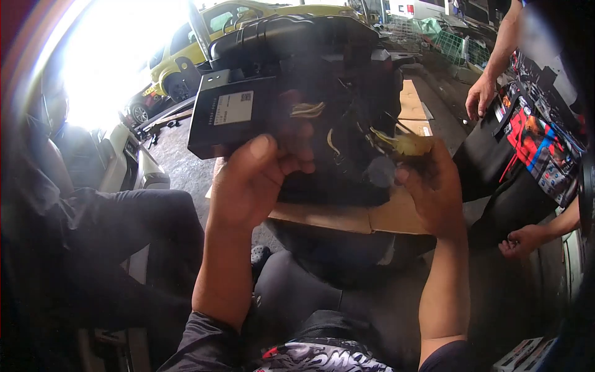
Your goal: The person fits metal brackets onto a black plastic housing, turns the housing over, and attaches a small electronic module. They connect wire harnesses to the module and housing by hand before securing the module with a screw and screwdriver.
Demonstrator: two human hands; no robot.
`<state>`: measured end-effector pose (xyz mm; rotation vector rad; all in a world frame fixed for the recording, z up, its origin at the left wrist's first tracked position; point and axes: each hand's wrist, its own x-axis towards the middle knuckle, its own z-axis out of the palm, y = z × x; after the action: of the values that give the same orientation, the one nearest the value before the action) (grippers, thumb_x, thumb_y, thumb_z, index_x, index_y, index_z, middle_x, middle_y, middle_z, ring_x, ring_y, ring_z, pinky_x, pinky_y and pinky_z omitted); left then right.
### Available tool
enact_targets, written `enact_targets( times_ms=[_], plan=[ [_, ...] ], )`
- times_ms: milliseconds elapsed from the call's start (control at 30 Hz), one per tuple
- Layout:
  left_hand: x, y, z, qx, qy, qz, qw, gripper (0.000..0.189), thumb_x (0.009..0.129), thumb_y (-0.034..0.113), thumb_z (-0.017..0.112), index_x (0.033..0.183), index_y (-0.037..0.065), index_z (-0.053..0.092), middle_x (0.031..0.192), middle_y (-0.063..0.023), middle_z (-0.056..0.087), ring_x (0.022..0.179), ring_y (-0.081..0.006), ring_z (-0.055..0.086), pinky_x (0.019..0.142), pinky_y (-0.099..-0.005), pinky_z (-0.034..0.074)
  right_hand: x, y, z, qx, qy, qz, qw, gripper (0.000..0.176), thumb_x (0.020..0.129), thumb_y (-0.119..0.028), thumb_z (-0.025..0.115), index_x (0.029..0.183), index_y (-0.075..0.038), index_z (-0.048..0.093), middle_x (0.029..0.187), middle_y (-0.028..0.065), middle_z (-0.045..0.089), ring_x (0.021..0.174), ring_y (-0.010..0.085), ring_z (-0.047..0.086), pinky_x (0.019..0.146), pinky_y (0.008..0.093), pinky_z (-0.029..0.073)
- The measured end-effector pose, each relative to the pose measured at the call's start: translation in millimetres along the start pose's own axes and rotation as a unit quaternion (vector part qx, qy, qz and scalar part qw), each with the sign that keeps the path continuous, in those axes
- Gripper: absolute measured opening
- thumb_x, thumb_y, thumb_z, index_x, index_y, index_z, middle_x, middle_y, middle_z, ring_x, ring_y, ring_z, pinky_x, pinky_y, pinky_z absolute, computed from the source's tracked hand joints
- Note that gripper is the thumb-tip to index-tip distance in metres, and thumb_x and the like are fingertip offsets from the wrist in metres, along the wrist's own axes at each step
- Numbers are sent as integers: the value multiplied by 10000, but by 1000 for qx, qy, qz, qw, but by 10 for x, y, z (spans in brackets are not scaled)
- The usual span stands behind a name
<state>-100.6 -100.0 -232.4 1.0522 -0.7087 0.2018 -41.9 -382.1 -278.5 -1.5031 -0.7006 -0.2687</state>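
My left hand [248, 180] grips a flat black electronic module [214, 127] with a metal bracket and a white printed label [234, 108]. Its thumb lies along the lower edge, the other fingers behind and beside it. My right hand [437, 189] is closed around a yellowish piece [409, 147] with thin yellow wires at its left end; its exact kind I cannot tell. A round greyish patch [381, 172] shows just left of the right fingertips. Behind both hands stands a large black plastic car part [297, 40], with loose pale wires [308, 110] in front of it.
Cardboard [322, 217] lies under the black part. On the right, another person's hand [480, 96] hangs down and a second hand [524, 242] rests lower. Someone's dark-clad leg [142, 223] is at left. A yellow car [217, 22] and wire baskets [449, 46] stand behind.
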Motion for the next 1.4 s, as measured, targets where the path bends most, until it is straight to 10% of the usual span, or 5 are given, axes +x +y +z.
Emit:
enact_targets(
  times_ms=[467,700,1167,1400],
  plan=[
    [-341,-207,-352,-177,-49,70,980,610,1074,320,519,1590,27,377,1563,-271,470,1322,-421,594,1055,-601,539,-106,-340,214,-228,-33,-138,963,382,825,-88,795,1183,-9,690,1186,201,682,1162,342,682,1007,415,539],
    [-449,-171,-275,52,211,-17,976,712,863,44,791,1481,7,438,1323,-134,608,1184,-252,644,990,-449,584,-45,-355,88,-246,4,-88,965,340,801,-27,717,1137,-6,673,1226,206,661,1174,347,673,1008,446,529],
    [-515,603,589,249,130,-123,952,592,800,100,726,1356,3,547,1188,-120,664,1121,-193,627,999,-357,510,-115,-1591,473,-440,58,-390,807,436,915,-213,729,1307,-47,635,1366,214,579,1292,397,561,1085,531,434],
    [-816,888,1143,305,98,-168,932,600,815,143,724,1361,-3,522,1091,-95,647,931,-141,648,800,-298,564,-221,-2136,574,-435,-25,-324,840,404,886,-261,793,1215,-41,708,1236,193,670,1187,378,636,1012,496,495]
  ],
)
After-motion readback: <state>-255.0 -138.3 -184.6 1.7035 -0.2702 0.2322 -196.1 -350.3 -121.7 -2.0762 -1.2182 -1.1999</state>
